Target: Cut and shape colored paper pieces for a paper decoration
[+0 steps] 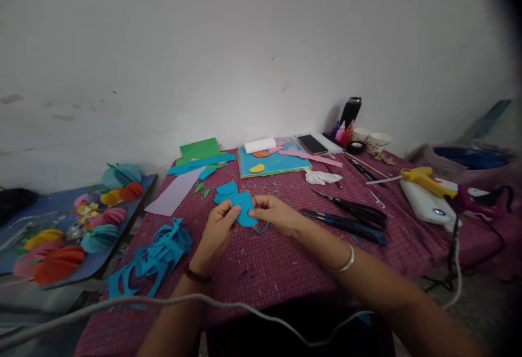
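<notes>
In the head view, both hands are closed on one blue paper piece (244, 210), which they hold above the near middle of the checked tablecloth (269, 275). The left hand (219, 225) pinches its left edge, thumb lying over the face and the other fingers curled in behind. The right hand (269, 211) grips the opposite edge between thumb and bent forefinger — the rest of its fingers are tucked under, and how tightly they curl I cannot tell. The hands stand a little apart, with the paper bridging the gap. A dark bracelet (199, 274) circles the left wrist, a pale bangle (348, 259) the right forearm near the wrist.

Just beyond the held piece lie more blue cut pieces (227, 188), with small green leaf shapes (199, 187) near them. A tangle of blue strips (161, 251) sits to the left of the left hand, and a lilac sheet (175, 192) lies above it. To the right, beyond the right forearm, a blue-handled cutter (350, 227) rests near black scissors (359, 210). A yellow half-round (256, 168) lies on the blue sheet (281, 168) farther back — well apart from either hand. A white cable (228, 305) crosses the foreground.
</notes>
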### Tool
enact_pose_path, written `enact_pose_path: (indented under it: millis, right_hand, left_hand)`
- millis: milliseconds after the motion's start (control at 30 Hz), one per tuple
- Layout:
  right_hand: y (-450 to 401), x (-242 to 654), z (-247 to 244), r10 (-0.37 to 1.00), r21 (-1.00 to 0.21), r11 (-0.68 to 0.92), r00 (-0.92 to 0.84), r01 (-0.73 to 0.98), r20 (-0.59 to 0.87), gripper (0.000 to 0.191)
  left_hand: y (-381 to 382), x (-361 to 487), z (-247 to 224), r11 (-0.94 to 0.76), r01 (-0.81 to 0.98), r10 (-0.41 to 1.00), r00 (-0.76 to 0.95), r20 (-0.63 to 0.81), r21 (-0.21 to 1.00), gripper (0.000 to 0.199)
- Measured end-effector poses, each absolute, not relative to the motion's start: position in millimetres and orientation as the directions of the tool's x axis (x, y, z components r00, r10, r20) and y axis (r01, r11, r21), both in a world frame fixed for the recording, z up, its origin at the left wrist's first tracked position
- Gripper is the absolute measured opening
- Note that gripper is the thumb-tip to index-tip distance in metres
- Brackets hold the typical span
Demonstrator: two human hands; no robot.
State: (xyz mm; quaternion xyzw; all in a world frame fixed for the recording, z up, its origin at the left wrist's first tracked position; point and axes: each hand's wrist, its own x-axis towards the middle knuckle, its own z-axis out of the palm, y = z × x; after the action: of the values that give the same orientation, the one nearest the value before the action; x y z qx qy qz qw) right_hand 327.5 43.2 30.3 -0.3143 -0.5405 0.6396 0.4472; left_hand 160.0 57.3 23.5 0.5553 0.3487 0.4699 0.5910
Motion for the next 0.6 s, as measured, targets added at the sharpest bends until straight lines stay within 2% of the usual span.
enact_pose_path:
  millis: [133, 200, 267, 300, 367, 400, 500, 533, 600]
  right_hand:
    - [42.8, 325.3, 24.2, 0.895, -0.964, 0.009, -0.429, -0.264, 0.125, 0.035]
    - [44.4, 325.2, 23.5, 0.922, -0.982, 0.114, -0.353, -0.149, 0.160, 0.026]
    - [45.3, 326.8, 24.6, 0.951, -0.956, 0.264, -0.198, 0.129, 0.236, 0.017]
    - [44.9, 328.0, 25.7, 0.945, -0.897, 0.325, -0.129, 0.301, 0.299, 0.015]
    - [42.2, 330.8, 28.7, 0.907, -0.722, 0.376, -0.071, 0.581, 0.415, 0.009]
    - [40.2, 332.1, 30.4, 0.892, -0.645, 0.377, -0.073, 0.664, 0.446, 0.005]
    - [35.1, 333.8, 33.8, 0.875, -0.559, 0.384, -0.095, 0.735, 0.475, 0.006]
    - [34.5, 333.7, 33.9, 0.873, -0.568, 0.392, -0.096, 0.724, 0.479, 0.006]
    - [35.7, 332.8, 31.9, 0.880, -0.649, 0.416, -0.104, 0.637, 0.463, 0.004]
  left_hand:
    - [56.4, 160.9, 21.9, 0.013, -0.299, 0.907, 0.405, 0.114, 0.954, 0.038]
    - [57.7, 162.6, 21.3, -0.058, -0.286, 0.896, 0.408, 0.177, 0.956, 0.039]
    - [57.9, 166.7, 20.5, -0.204, -0.151, 0.898, 0.365, 0.246, 0.967, 0.031]
    - [56.9, 169.6, 19.9, -0.288, -0.036, 0.901, 0.329, 0.284, 0.957, 0.026]
    - [51.7, 175.8, 18.9, -0.446, 0.240, 0.884, 0.268, 0.383, 0.862, 0.015]
    - [48.0, 178.7, 18.6, -0.505, 0.365, 0.862, 0.255, 0.438, 0.782, 0.013]
    - [38.3, 183.5, 19.2, -0.591, 0.573, 0.790, 0.272, 0.549, 0.567, 0.015]
    - [37.0, 183.7, 19.6, -0.589, 0.588, 0.787, 0.261, 0.559, 0.555, 0.015]
    - [38.8, 182.0, 20.2, -0.542, 0.530, 0.827, 0.198, 0.527, 0.652, 0.016]
